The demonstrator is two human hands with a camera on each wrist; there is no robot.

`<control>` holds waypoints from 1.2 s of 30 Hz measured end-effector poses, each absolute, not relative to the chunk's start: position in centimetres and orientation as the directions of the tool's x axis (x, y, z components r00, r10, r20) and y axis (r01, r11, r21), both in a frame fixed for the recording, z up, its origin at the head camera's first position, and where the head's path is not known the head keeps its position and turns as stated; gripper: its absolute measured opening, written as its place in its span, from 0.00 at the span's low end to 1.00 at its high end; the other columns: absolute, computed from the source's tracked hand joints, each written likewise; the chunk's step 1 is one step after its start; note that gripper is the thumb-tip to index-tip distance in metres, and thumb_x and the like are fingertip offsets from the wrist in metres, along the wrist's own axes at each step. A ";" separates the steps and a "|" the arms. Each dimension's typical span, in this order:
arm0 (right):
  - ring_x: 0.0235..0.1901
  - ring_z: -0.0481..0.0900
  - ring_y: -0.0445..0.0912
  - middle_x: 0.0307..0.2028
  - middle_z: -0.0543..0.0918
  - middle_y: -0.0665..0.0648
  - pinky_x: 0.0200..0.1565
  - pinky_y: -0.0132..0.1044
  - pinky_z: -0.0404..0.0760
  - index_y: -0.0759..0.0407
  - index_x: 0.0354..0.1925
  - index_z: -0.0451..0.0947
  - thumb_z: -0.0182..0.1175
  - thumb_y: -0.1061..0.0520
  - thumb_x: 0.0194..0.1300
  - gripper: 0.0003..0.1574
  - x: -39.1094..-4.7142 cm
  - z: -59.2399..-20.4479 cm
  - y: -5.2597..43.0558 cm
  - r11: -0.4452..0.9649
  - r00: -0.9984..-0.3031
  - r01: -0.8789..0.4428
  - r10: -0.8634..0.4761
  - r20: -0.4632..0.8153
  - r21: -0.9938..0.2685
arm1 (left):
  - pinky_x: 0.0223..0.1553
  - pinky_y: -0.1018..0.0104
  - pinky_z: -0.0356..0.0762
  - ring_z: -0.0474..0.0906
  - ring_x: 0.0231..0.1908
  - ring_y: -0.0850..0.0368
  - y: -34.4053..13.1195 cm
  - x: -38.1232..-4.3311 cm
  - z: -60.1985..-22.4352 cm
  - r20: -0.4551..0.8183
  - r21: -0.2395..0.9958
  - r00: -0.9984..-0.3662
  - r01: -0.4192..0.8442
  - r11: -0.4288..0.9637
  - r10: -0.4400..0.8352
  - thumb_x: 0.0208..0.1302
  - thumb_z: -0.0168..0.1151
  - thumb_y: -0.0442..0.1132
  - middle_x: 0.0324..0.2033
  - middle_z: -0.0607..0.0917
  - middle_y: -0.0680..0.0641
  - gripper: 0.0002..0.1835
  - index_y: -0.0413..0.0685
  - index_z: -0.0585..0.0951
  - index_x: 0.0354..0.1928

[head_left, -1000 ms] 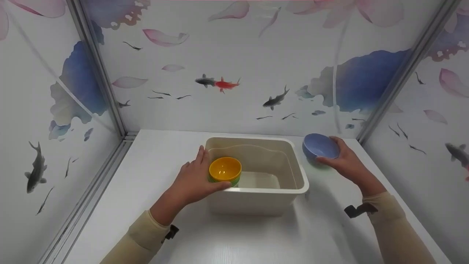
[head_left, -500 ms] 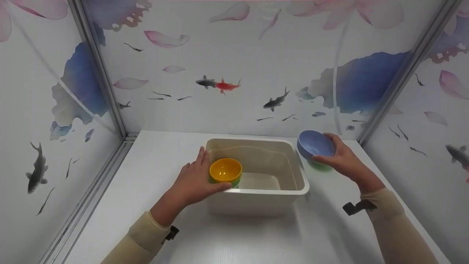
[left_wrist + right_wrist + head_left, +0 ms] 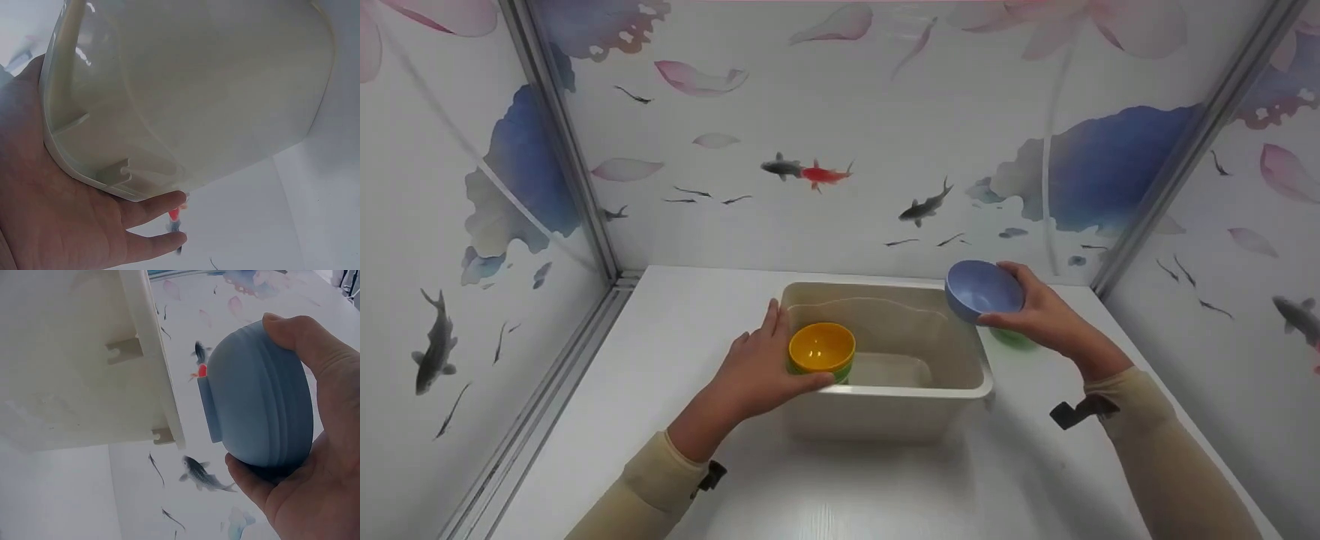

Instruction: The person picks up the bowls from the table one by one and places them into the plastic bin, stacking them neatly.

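Note:
A beige plastic bin stands on the white table. My left hand rests on its near-left corner, thumb along the front rim and fingers straight against the outside, as the left wrist view also shows. Inside, at the left end, a yellow bowl sits in a green bowl. My right hand holds a blue bowl by its side between thumb and fingers, tilted, over the far-right rim. Ridges and a foot ring show on the blue bowl in the right wrist view.
Right of the bin, a pale green round thing lies on the table, partly hidden by my right hand. White panels printed with fish and petals enclose the table at the back and sides, joined by metal posts.
My right hand has carried the blue bowl leftward and slightly up, from beside the bin to over its far-right rim. My left hand and the nested bowls stay where they were.

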State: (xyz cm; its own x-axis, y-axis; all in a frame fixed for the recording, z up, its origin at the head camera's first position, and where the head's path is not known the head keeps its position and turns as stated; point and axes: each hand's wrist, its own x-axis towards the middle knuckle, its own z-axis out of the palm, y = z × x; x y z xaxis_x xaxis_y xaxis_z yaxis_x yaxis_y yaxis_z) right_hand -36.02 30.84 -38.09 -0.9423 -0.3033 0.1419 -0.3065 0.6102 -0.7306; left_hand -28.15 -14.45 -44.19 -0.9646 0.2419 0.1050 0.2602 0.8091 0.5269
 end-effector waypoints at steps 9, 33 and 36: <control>0.68 0.76 0.65 0.77 0.69 0.70 0.67 0.54 0.77 0.67 0.84 0.56 0.84 0.53 0.62 0.66 -36.5 -37.2 29.0 0.577 -0.918 -0.347 -0.372 0.140 -0.739 | 0.81 0.32 0.54 0.64 0.80 0.32 -14.4 -28.2 -44.2 0.105 0.530 -0.965 0.258 0.808 0.240 0.54 0.67 0.87 0.90 0.44 0.40 0.77 0.47 0.47 0.91; 0.68 0.76 0.60 0.72 0.75 0.65 0.67 0.56 0.78 0.59 0.83 0.58 0.87 0.48 0.57 0.68 -38.9 -36.1 24.0 0.574 -0.841 -0.375 -0.541 0.007 -0.728 | 0.80 0.31 0.54 0.65 0.79 0.31 -14.4 -28.3 -44.5 0.101 0.512 -0.967 0.252 0.821 0.233 0.55 0.68 0.85 0.90 0.45 0.40 0.75 0.45 0.49 0.91; 0.68 0.76 0.61 0.71 0.76 0.65 0.67 0.57 0.78 0.60 0.82 0.59 0.87 0.48 0.56 0.68 -39.2 -36.0 23.2 0.571 -0.831 -0.383 -0.556 0.001 -0.726 | 0.80 0.31 0.54 0.64 0.80 0.32 -14.4 -28.3 -44.4 0.097 0.508 -0.967 0.250 0.824 0.234 0.55 0.67 0.86 0.90 0.44 0.41 0.76 0.45 0.49 0.91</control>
State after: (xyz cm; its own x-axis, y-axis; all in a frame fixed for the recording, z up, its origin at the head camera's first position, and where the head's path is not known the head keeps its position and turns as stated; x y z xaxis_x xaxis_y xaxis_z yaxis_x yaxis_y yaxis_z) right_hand -39.19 23.20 -36.02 -0.8309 -0.5564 0.0013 -0.3834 0.5707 -0.7262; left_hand -28.33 -14.41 -44.41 -0.9673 0.2342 0.0969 0.2504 0.8239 0.5084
